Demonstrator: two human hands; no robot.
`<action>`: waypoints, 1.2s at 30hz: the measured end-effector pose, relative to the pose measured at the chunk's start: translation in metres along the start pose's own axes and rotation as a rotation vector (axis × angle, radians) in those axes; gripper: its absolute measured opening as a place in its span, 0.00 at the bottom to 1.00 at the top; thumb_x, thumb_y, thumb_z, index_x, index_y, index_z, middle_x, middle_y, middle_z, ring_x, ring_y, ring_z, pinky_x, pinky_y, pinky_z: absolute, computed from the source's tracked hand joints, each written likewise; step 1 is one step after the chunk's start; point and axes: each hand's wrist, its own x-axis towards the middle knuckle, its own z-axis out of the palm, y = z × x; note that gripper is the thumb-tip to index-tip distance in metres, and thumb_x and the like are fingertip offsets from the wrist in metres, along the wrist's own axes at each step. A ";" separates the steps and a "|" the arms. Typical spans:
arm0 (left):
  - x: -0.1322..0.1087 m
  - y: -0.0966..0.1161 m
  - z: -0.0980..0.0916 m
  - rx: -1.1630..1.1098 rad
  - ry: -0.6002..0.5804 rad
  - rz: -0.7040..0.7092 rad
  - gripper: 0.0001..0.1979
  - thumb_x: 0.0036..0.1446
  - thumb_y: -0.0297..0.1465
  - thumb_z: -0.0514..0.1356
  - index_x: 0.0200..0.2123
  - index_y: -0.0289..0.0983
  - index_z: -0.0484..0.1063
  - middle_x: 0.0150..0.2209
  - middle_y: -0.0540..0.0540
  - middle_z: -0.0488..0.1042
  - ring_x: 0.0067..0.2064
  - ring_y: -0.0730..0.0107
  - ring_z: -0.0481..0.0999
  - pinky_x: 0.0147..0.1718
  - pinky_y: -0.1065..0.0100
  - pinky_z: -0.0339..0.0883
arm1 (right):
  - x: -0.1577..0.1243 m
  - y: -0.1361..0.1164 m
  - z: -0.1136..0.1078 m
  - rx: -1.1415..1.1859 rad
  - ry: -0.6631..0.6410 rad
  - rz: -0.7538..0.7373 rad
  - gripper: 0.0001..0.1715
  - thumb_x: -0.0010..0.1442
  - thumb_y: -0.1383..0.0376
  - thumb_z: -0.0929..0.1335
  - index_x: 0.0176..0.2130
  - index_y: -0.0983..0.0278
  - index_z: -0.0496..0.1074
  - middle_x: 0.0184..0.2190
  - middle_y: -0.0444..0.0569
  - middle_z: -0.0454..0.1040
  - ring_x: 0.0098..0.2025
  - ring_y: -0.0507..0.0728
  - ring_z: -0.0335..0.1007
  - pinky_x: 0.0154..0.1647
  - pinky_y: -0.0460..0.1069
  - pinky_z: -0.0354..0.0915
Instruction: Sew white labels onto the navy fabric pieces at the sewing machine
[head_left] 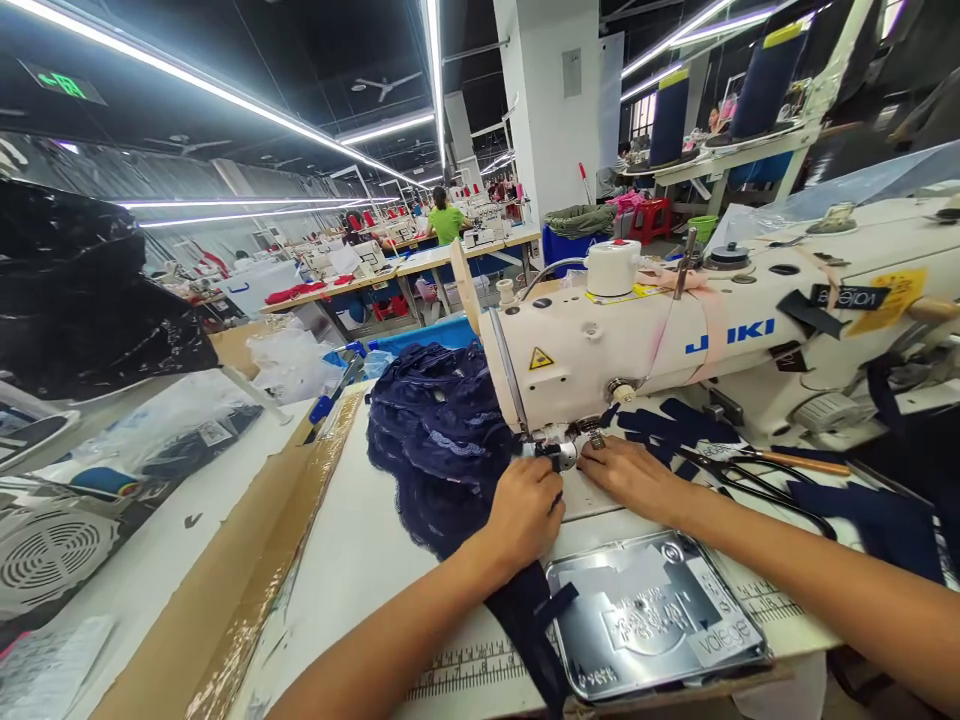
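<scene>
A white sewing machine (645, 335) stands in front of me, its needle area low between my hands. My left hand (529, 510) is closed just left of the presser foot (566, 455), fingers curled over a strip of navy fabric (517, 615) that hangs down below it. Right beside the foot, my right hand (626, 478) has its fingers bent and drawn together, the tips against the machine bed; whatever they pinch is hidden. A heap of navy lace garments (442, 430) lies behind and left of my left hand.
Nearest me on the table lies a shiny metal tin lid (652, 620). Black scissors (772, 485) and navy fabric pieces (675, 425) lie to the right. Cardboard (247, 560) edges the left side. A person in a green top (446, 222) sits farther off.
</scene>
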 end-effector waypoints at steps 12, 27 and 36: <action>-0.029 -0.013 0.004 -0.025 -0.208 0.102 0.11 0.50 0.22 0.53 0.39 0.33 0.67 0.44 0.42 0.73 0.47 0.63 0.69 0.50 0.54 0.54 | 0.012 0.000 0.008 -0.065 -0.006 0.007 0.10 0.57 0.74 0.61 0.31 0.65 0.69 0.30 0.51 0.72 0.31 0.56 0.68 0.31 0.48 0.62; -0.039 -0.009 0.006 0.087 -0.122 0.252 0.10 0.59 0.23 0.49 0.39 0.27 0.69 0.36 0.39 0.74 0.39 0.64 0.72 0.39 0.64 0.64 | 0.022 -0.018 0.002 0.171 -0.141 0.230 0.12 0.58 0.72 0.58 0.30 0.65 0.68 0.31 0.53 0.71 0.33 0.59 0.67 0.31 0.49 0.59; -0.037 -0.012 0.010 0.117 -0.145 0.251 0.09 0.58 0.25 0.52 0.40 0.31 0.68 0.43 0.40 0.72 0.38 0.65 0.70 0.34 0.64 0.60 | 0.036 -0.012 0.013 0.564 -0.196 0.336 0.09 0.56 0.65 0.60 0.25 0.61 0.64 0.22 0.43 0.68 0.26 0.54 0.64 0.29 0.48 0.59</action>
